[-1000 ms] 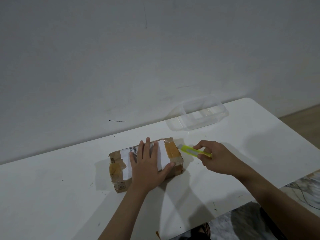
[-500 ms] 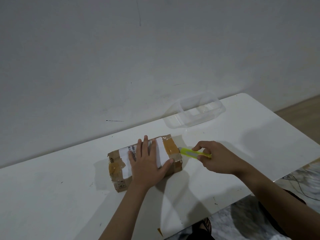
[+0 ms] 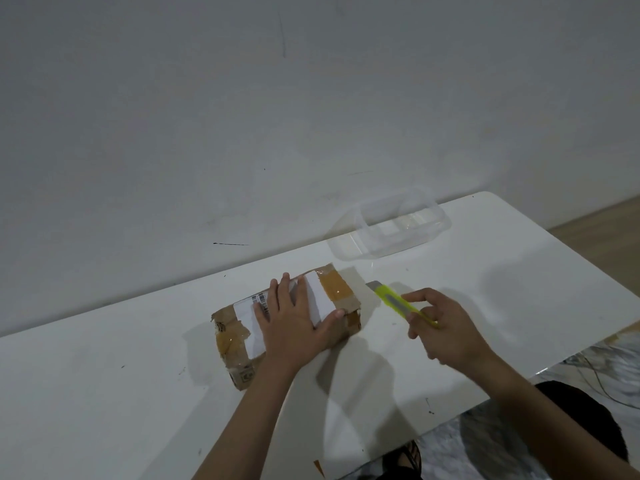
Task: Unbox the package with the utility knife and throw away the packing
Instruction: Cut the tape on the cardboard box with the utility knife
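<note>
A small cardboard package [image 3: 341, 292] wrapped in brown tape, with a white shipping label, lies on the white table [image 3: 104, 393]. My left hand [image 3: 294, 327] presses flat on its top, fingers spread, thumb on the right near edge. My right hand [image 3: 446, 327] holds a yellow-green utility knife [image 3: 398, 303] just right of the package. The knife's grey tip points at the package's right end and stands a little apart from it.
A clear plastic container [image 3: 403, 226] sits at the back of the table against the grey wall. The table's right and near edges drop to a patterned floor, where a cable [image 3: 595, 372] and a sandalled foot [image 3: 408, 459] show.
The knife tip has drawn back slightly from the package's right end and tilted up. My left hand stays pressed on the package.
</note>
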Motion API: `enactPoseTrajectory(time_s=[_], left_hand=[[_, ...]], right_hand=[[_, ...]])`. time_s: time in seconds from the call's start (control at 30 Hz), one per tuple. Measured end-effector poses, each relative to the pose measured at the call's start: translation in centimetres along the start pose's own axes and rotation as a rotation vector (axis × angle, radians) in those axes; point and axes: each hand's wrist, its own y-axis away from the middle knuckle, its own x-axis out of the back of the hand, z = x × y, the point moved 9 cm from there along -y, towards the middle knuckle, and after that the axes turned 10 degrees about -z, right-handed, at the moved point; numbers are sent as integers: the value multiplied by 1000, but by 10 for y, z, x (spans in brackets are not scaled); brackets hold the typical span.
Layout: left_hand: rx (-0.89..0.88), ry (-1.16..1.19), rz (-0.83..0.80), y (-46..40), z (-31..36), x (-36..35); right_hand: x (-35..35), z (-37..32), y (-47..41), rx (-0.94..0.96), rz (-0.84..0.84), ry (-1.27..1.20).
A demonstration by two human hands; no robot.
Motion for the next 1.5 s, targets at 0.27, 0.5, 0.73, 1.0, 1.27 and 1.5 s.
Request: enactPoseTrajectory(time_s=[0.27,0.5,0.73,1.0,1.27,1.5], left_hand=[[-69,-158,-287,-1,-13,15],[-132,-182,-288,2,-32,27],[146,-160,-53,19,-27,37],[95,-2,-288,24,-25,7],[-197,-195,-131,27,-13,3],[-204,-193,-116,28,-14,2]], right_hand=[[-42,7,6,-13,13,-212],[-49,1,-2,26,-10,-214],[-58,3,-8,15,-36,-187],[-62,5,-12,-9,-100,-58],[-71,4,-15,-44,-131,24],[-77,2,-16,-60,-129,-4]])
